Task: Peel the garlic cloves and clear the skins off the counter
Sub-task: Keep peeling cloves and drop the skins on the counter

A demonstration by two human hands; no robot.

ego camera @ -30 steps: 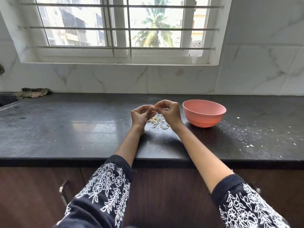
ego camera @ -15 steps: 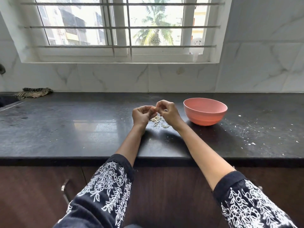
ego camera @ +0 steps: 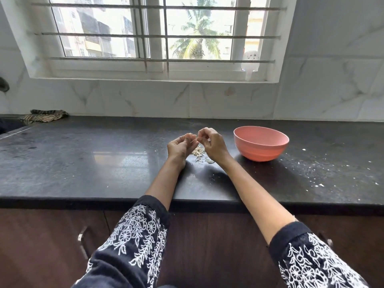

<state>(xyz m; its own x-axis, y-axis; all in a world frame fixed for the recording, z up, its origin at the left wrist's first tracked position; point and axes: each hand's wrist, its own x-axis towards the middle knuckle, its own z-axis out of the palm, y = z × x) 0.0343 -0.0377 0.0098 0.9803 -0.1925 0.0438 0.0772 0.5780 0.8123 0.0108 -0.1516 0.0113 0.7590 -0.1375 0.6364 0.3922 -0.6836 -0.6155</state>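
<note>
In the head view, the left hand (ego camera: pixel 180 146) is raised a little above the dark polished stone counter (ego camera: pixel 87 163), its fingers curled in around a small pale garlic clove (ego camera: pixel 189 135) that peeks out at the fingertips. The right hand (ego camera: pixel 213 144) is close beside it, fingers bent and the tips pinched together near the clove; whether it grips a strip of skin or the clove itself cannot be told, as the piece is too small. The two hands are nearly touching at the fingertips.

Directly under and between the hands, a small heap of papery pale garlic skins (ego camera: pixel 200 154) lies on the counter. Just to the right of the right hand stands a round salmon-pink plastic bowl (ego camera: pixel 261 143), upright; its inside is not visible from this angle. Tiny white flecks (ego camera: pixel 324 171) are scattered over the counter to the right of the bowl. A crumpled striped brown cloth (ego camera: pixel 44 117) lies at the far left against the white marble-patterned wall. Both forearms cross the counter's front edge, with dark sleeves with white floral embroidery (ego camera: pixel 137 235) pushed up.
</note>
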